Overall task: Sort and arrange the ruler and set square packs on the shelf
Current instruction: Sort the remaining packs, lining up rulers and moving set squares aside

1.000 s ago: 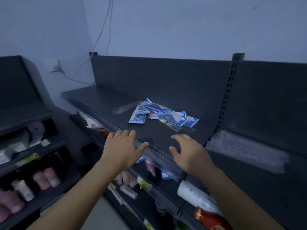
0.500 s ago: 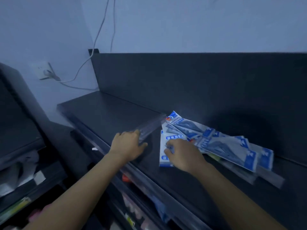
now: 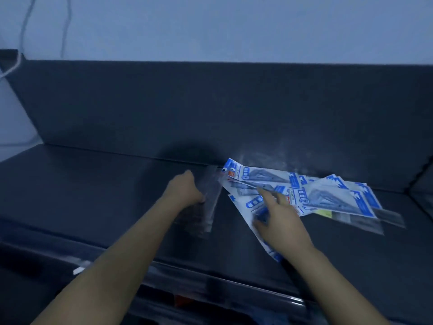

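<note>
Clear ruler pack (image 3: 212, 195) in left hand (image 3: 185, 191); right hand (image 3: 278, 219) touches blue packs (image 3: 328, 195).

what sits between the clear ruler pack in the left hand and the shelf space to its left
Nothing visible. The left hand grips the clear ruler pack, and the dark shelf to its left shows no items. The blue set square packs lie on its other side, where the right hand rests on them.

You face a small shop's stationery display, dark metal gondola shelf (image 3: 93, 184) with a tall back panel (image 3: 164, 109), a label rail (image 3: 187, 274) along its front edge, sealed blue-and-white set square packs (image 3: 328, 195) and a clear ruler pack (image 3: 210, 212) lying as stock, bare pale wall (image 3: 210, 26) above.
</note>
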{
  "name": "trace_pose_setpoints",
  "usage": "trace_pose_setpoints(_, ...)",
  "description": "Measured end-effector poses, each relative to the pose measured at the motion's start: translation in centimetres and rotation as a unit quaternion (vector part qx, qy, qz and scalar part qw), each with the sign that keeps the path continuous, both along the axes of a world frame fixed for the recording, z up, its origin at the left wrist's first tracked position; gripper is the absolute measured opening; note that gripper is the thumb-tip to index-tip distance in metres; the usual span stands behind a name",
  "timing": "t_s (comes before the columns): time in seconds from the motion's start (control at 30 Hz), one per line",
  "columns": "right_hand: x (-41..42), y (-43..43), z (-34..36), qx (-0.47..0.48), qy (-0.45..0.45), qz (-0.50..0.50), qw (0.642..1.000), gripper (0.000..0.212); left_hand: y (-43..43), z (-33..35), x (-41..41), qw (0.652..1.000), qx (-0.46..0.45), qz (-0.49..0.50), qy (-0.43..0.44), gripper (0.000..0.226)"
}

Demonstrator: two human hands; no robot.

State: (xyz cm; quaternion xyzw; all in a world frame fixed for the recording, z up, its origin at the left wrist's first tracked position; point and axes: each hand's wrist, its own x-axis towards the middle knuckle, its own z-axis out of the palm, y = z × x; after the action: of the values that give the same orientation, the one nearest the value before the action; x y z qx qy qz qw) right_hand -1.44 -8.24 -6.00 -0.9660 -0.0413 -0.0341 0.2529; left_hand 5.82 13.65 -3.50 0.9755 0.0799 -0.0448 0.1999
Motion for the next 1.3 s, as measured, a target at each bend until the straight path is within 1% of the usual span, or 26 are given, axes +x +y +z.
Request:
trace_pose_setpoints(0.07,-0.5,0.4,0.1,0.021,-0.001,-0.063,0.998,0.078,0.6,0.3,0.8,0.997,-0.05,0.004,0.05,0.04)
trace_pose_setpoints(0.1,-0.7,0.6,0.2,0.032,0.008,-0.087,0.996,0.082,0.8,0.4,1.0,0.996,-0.059,0.004,0.07,0.038)
trace_pose_setpoints(0.2,-0.9,1.2,0.8,0.062,0.062,-0.154,0.984,0.091,1.6,0.7,1.4,0.995,-0.038,-0.009,0.091,0.039)
trace_pose_setpoints(0.33,-1.0,1.7,1.5,0.077,0.12,-0.221,0.965,0.091,2.0,1.1,1.1,0.993,-0.03,-0.02,0.113,0.042)
trace_pose_setpoints(0.43,-1.1,1.6,1.9,0.151,0.165,-0.26,0.94,0.09,2.2,0.8,0.6,0.988,-0.095,-0.03,0.118,0.032)
trace_pose_setpoints(0.47,-1.1,1.5,2.0,0.182,0.176,-0.264,0.931,0.083,2.4,0.7,0.5,0.986,-0.115,-0.039,0.112,0.029)
trace_pose_setpoints(0.57,-1.5,1.0,2.2,0.307,0.192,-0.234,0.902,0.045,2.7,0.9,-0.3,0.98,-0.167,-0.071,0.077,0.014)
trace_pose_setpoints(0.6,-1.8,0.8,2.1,0.356,0.198,-0.229,0.884,0.037,2.7,1.3,-0.7,0.973,-0.204,-0.083,0.073,0.008)
trace_pose_setpoints(0.63,-2.2,0.5,2.2,0.4,0.21,-0.225,0.864,0.035,2.6,1.7,-1.2,0.959,-0.255,-0.098,0.077,0.006)
trace_pose_setpoints(0.67,-2.8,0.2,2.5,0.428,0.231,-0.218,0.846,0.034,2.4,2.3,-1.6,0.942,-0.302,-0.118,0.083,0.008)
trace_pose_setpoints(0.7,-3.4,-0.3,3.0,0.447,0.258,-0.203,0.832,0.027,1.9,2.9,-2.2,0.927,-0.335,-0.142,0.087,0.011)
trace_pose_setpoints(0.77,-4.7,-1.7,4.0,0.5,0.302,-0.165,0.795,0.009,0.5,4.1,-2.7,0.902,-0.378,-0.192,0.087,0.019)
trace_pose_setpoints(0.8,-5.4,-2.6,4.5,0.541,0.304,-0.152,0.769,0.008,-0.5,4.6,-2.9,0.889,-0.396,-0.215,0.088,0.022)
trace_pose_setpoints(0.83,-6.1,-3.5,4.9,0.578,0.287,-0.149,0.749,0.009,-1.8,5.0,-3.0,0.874,-0.418,-0.233,0.09,0.023)
trace_pose_setpoints(0.87,-6.7,-4.4,5.1,0.604,0.255,-0.16,0.738,0.012,-3.3,5.3,-3.0,0.855,-0.448,-0.242,0.098,0.022)
trace_pose_setpoints(0.93,-8.0,-6.3,5.1,0.629,0.174,-0.196,0.732,0.022,-6.8,5.4,-3.4,0.806,-0.523,-0.235,0.147,0.017)
trace_pose_setpoints(0.97,-8.6,-7.3,4.9,0.642,0.138,-0.216,0.723,0.026,-8.8,5.5,-3.9,0.781,-0.554,-0.229,0.177,0.014)
trace_pose_setpoints(1.0,-9.2,-8.3,4.8,0.658,0.107,-0.234,0.708,0.028,-10.9,5.4,-4.3,0.762,-0.572,-0.227,0.201,0.012)
trace_pose_setpoints(1.03,-9.9,-9.4,4.7,0.673,0.077,-0.248,0.693,0.029,-12.9,5.3,-4.8,0.752,-0.576,-0.234,0.22,0.009)
trace_pose_setpoints(1.1,-11.2,-11.8,4.7,0.69,0.02,-0.261,0.675,0.029,-16.9,5.1,-5.7,0.748,-0.555,-0.269,0.245,0.007)
trace_pose_setpoints(1.13,-11.9,-13.2,4.5,0.687,-0.005,-0.261,0.678,0.028,-18.7,4.9,-6.3,0.751,-0.536,-0.291,0.252,0.009)
trace_pose_setpoints(1.23,-14.0,-17.4,4.1,0.657,-0.043,-0.244,0.712,0.027,-24.6,4.2,-8.1,0.752,-0.485,-0.351,0.275,0.017)
trace_pose_setpoints(1.3,-15.2,-20.7,3.6,0.649,-0.047,-0.233,0.723,0.028,-28.7,3.5,-9.2,0.761,-0.451,-0.386,0.263,0.012)
